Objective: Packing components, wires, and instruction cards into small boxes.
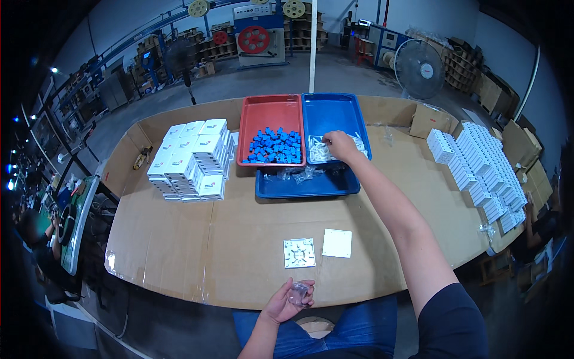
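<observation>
Near the table's front edge, my left hand (282, 306) is closed round a small clear plastic bag (298, 294). My right arm stretches forward to the upper blue tray (333, 109), where my right hand (339, 145) dips into a heap of small white parts (318, 151). Its fingers are curled down among them, and what they grip is hidden. Just beyond my left hand lies an open square white base plate (298, 253) with moulded fittings inside. A flat square white cover (337, 243) lies to its right, apart from it.
A red tray (270, 113) holds small blue parts (275, 146). In front, a lower blue tray (308, 189) holds clear bags. White boxes (185, 158) are stacked left; rows of white units (478, 167) stand right. Cardboard (161, 239) covers the table, with a raised back edge.
</observation>
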A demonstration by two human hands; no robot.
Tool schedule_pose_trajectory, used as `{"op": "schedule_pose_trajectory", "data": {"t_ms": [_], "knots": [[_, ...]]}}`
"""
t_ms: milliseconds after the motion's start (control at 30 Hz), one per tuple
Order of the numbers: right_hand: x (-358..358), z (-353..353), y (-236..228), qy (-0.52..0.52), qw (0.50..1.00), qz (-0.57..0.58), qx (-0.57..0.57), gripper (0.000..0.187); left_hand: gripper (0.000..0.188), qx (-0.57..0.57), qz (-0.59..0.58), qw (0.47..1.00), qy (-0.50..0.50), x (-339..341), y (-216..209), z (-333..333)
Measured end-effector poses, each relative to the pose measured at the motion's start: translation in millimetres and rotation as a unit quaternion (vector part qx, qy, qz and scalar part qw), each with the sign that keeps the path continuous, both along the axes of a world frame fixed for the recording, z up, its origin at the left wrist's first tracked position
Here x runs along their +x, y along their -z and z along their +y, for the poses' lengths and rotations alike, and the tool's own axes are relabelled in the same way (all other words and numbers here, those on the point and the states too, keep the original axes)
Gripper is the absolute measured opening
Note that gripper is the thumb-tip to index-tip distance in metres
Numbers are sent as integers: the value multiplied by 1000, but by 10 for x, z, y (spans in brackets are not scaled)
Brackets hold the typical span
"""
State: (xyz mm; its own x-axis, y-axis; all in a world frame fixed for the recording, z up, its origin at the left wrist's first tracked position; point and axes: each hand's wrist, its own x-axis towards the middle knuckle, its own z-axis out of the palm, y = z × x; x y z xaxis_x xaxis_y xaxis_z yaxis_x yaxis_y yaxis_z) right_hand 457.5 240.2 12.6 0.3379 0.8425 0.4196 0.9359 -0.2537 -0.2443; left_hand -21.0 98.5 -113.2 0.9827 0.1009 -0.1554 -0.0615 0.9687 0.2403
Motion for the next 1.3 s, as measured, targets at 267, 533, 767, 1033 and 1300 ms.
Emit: {"op": "schedule_pose_trajectory", "data": {"t_ms": [267,533,767,1033,1300], "knots": [[7,248,-29,7,989,-47,-139,18,66,-1,-30,999,11,-3,106,12],[164,376,21,15,997,25,-74,15,64,5,-41,999,14,30,86,68],[794,42,84,0,916,315,248,14,61,10,-56,998,38,163,-5,38],[-808,-803,-1172,-207,638,680,298,24,62,43,-23,999,-10,-18,85,-52],[-1374,-1764,-314,-138,641,712,254,17,56,68,-1,997,-34,356,-203,-74]]}}
